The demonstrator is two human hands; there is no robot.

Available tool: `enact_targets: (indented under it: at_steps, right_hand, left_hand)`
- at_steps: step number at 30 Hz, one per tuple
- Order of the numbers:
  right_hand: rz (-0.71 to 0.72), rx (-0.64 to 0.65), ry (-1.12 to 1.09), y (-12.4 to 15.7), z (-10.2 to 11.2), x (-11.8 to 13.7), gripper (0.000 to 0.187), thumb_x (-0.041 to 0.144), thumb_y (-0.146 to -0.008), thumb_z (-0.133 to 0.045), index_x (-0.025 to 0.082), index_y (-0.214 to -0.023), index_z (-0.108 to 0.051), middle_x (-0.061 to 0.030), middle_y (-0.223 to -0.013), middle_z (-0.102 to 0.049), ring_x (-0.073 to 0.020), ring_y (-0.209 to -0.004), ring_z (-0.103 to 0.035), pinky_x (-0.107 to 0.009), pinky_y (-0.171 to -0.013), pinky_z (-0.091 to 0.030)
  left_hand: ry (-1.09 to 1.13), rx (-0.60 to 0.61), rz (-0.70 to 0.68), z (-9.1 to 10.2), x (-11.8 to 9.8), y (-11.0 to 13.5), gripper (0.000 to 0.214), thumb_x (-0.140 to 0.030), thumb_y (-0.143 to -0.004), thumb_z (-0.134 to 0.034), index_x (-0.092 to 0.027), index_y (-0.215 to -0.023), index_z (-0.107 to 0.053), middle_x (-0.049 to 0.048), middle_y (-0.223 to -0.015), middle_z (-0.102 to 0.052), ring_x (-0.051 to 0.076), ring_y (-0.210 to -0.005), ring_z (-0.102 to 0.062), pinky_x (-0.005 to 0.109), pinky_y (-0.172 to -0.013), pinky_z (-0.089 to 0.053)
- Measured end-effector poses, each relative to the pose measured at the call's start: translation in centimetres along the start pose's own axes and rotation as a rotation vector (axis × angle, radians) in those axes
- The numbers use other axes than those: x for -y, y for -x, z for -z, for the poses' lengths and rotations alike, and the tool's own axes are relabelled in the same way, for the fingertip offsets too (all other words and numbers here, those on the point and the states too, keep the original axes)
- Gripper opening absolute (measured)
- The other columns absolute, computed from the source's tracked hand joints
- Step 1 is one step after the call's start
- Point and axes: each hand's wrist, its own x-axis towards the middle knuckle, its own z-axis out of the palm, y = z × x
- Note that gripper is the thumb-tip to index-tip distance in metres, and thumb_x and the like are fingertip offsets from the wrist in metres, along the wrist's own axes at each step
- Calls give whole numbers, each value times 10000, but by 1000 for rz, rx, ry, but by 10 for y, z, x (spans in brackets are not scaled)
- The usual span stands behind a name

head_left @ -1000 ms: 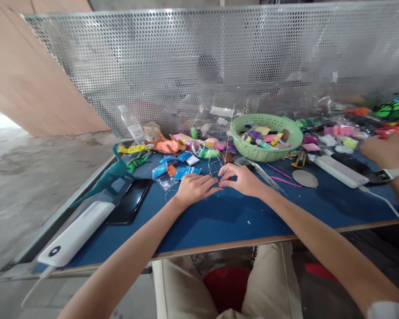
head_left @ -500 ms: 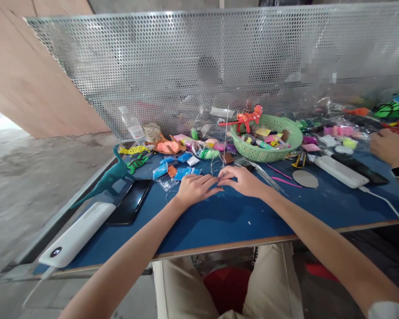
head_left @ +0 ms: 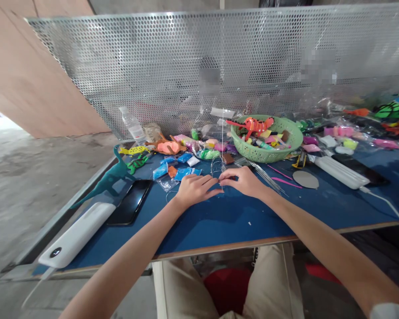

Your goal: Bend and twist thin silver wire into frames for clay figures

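Over the middle of the blue table, my left hand [head_left: 197, 189] and my right hand [head_left: 238, 180] meet at the fingertips. Both pinch a thin metal wire [head_left: 223, 137], whose straight length stands up from between the fingers. Curved loops of wire [head_left: 215, 165] show just behind the fingertips. How the strands join is too fine to make out. Beyond my left hand lie blue clay packets [head_left: 187, 173]. Beside my right forearm is a bundle of straight wires [head_left: 268, 178].
A green basket [head_left: 266, 153] holds an orange tiger figure [head_left: 257, 127] and clay pieces. A teal dinosaur [head_left: 115, 175], phone [head_left: 130, 202] and white power bank [head_left: 78, 235] lie left. Pink tools [head_left: 286, 182] and another power bank [head_left: 341, 172] lie right. A perforated metal panel [head_left: 173, 57] stands behind.
The upright wire has swung slightly left and straightened. My hands stay nearly in place. The orange tiger figure sits lower and farther right in the basket. The co-worker's hand has withdrawn toward the right edge.
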Motion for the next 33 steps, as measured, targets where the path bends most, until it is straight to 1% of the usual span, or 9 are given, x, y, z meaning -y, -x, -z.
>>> enact_targets:
  at_steps: [4, 6, 10, 16, 19, 21, 28, 33]
  right_hand:
    - [21, -34, -6, 0, -2, -1, 138, 342, -896, -705, 246, -953, -787, -6, -935, -790, -189, -869, -737, -282, -786, -540]
    - [27, -45, 6, 0, -3, 0, 133, 341, -895, -707, 250, -941, -792, -2, -913, -788, -182, -840, -731, -276, -762, -536]
    - [15, -51, 21, 0, -4, 1, 132, 348, -888, -713, 245, -905, -794, -3, -868, -782, -174, -773, -710, -274, -720, -523]
    - [3, -46, -9, 1, -3, 5, 144, 340, -899, -696, 228, -891, -788, -11, -882, -780, -172, -773, -703, -271, -707, -515]
    - [15, -50, 15, 1, -3, 4, 138, 322, -909, -685, 229, -893, -785, -4, -872, -778, -158, -736, -685, -267, -683, -503]
    - [25, -39, 35, 1, -2, 4, 141, 313, -919, -673, 231, -897, -785, -6, -893, -781, -164, -752, -687, -270, -675, -497]
    - [24, 11, -1, 1, 1, 6, 172, 302, -952, -620, 235, -980, -776, -26, -980, -784, -192, -839, -717, -287, -724, -533]
    - [51, -21, -3, 1, -1, 7, 137, 258, -947, -634, 229, -955, -768, -19, -963, -778, -186, -883, -718, -281, -786, -536]
  left_hand:
    - [-9, 10, 12, 1, 0, -1, 344, -555, -924, -634, -224, -993, -698, -2, -804, -739, 129, -601, -641, 300, -560, -365]
    - [-12, 8, 14, 1, 0, -2, 348, -560, -914, -646, -222, -982, -696, -9, -796, -737, 128, -595, -639, 303, -560, -368]
    - [-1, -2, 8, 2, 0, -2, 344, -557, -906, -660, -224, -986, -695, -11, -814, -745, 127, -601, -642, 302, -569, -371]
    - [8, -43, 5, 3, 0, 0, 330, -549, -900, -673, -235, -998, -696, -17, -816, -756, 130, -614, -654, 302, -594, -389]
    - [2, -45, 20, 3, 0, 0, 332, -554, -893, -679, -240, -999, -695, -20, -821, -762, 128, -611, -657, 306, -590, -391]
    - [2, -49, 23, 2, 0, 0, 335, -555, -884, -690, -242, -1001, -693, -24, -829, -765, 126, -612, -659, 309, -592, -395]
    - [14, -80, 17, 4, 1, 1, 326, -541, -876, -708, -239, -997, -693, -18, -855, -777, 123, -620, -671, 308, -615, -409]
    - [17, -100, 14, 5, 1, 0, 318, -535, -875, -713, -246, -1008, -705, -15, -836, -777, 127, -622, -677, 301, -614, -418]
